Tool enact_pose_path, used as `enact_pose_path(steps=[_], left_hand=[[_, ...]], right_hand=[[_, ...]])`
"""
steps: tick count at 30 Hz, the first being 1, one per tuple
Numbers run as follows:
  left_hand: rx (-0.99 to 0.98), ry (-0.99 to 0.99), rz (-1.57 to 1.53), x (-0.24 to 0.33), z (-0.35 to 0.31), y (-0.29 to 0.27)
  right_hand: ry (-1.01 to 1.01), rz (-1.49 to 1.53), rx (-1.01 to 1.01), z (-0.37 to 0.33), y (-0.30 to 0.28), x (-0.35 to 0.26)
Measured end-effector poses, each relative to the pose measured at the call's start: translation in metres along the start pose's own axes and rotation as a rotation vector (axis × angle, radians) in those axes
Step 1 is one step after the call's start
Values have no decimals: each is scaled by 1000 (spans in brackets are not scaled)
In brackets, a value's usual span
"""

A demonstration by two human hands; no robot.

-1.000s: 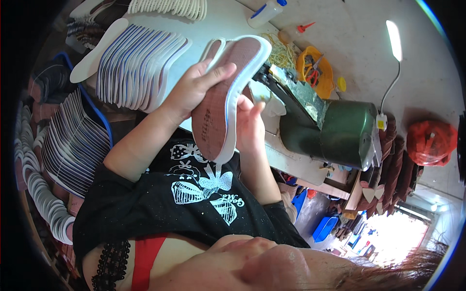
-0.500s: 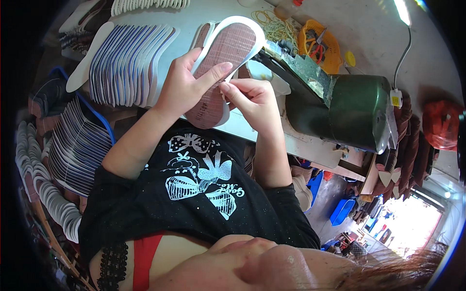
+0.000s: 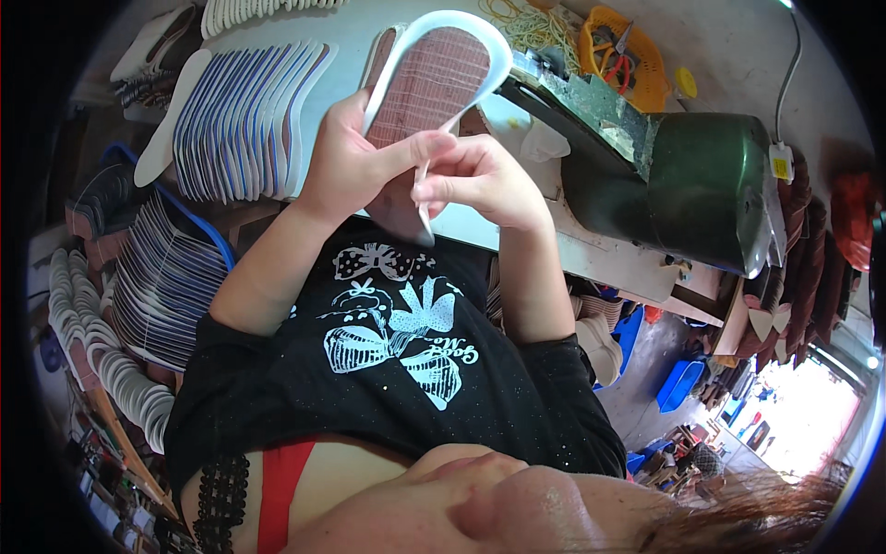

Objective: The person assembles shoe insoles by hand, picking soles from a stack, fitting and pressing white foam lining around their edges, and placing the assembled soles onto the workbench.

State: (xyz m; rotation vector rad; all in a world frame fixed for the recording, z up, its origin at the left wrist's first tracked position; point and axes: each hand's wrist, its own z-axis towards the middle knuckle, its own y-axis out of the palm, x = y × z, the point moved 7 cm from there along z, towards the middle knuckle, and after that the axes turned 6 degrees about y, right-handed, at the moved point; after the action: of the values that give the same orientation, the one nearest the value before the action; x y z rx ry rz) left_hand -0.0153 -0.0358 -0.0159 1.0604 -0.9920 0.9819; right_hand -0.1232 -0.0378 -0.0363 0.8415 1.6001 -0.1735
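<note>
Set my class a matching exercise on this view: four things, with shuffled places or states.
1. Brown, white-rimmed shoe sole
2. Yellow plastic basket
3. Bright blue plastic bin
4. Row of white, blue-edged soles

A. Lower right of view
B. Left of the left hand
C. Held by left hand, right hand at its edge
D. Holding a red-handled tool

Pairs: 1-C; 2-D; 3-A; 4-B

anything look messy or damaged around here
The yellowish cords beside the yellow basket lie in a loose tangle, unlike the neat row of insoles. The held insole shows no obvious damage.
</note>
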Motion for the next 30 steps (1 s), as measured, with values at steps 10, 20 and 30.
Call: enact_pose_path(steps=[10,20,30], left_hand=[[250,63,106,10,12,-3],[281,-12,-7,-9,34,-7],[127,-181,-44,-27,92,-10]], right_hand=[[-41,-29,185,-14,-16,-1],[-217,-294,633,-25,-12,-18],[-249,-56,588,-36,-22,-5]])
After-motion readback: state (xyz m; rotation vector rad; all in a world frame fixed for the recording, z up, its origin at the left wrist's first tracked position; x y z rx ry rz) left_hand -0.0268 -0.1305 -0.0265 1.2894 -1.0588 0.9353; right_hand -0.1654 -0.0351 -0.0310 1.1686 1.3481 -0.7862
